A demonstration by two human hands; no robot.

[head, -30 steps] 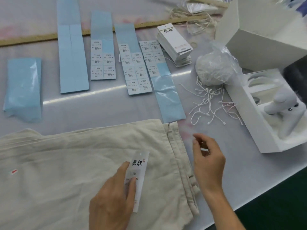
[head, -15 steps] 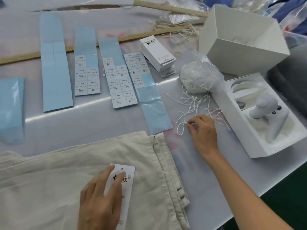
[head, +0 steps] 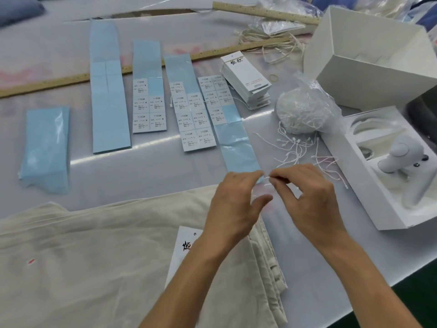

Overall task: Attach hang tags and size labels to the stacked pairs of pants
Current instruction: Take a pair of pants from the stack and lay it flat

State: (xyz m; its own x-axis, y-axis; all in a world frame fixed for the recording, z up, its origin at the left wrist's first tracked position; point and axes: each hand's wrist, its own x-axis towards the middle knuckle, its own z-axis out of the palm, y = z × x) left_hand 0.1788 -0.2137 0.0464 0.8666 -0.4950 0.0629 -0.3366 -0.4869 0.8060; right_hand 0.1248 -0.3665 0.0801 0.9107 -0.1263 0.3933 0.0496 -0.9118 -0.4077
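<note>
Pants [head: 94,268] lie stacked at the table's [head: 118,185] near edge, a hang tag [head: 183,252] on top. Above them we pinch a white string [head: 266,178] between our left hand [head: 234,204] and right hand [head: 309,197].

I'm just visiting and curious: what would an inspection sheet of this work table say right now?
Surface: grey table, glossy.
Job's things: cream pants with a hang tag lying on them; sticker sheets; tag stack; loose strings.
Clutter: white box, a tray holding a white device, rulers.
Hands: left hand and right hand pinch a thin white string between the fingers.
Cables: nothing seen.
Surroundings: plastic bags at the far edge.
</note>
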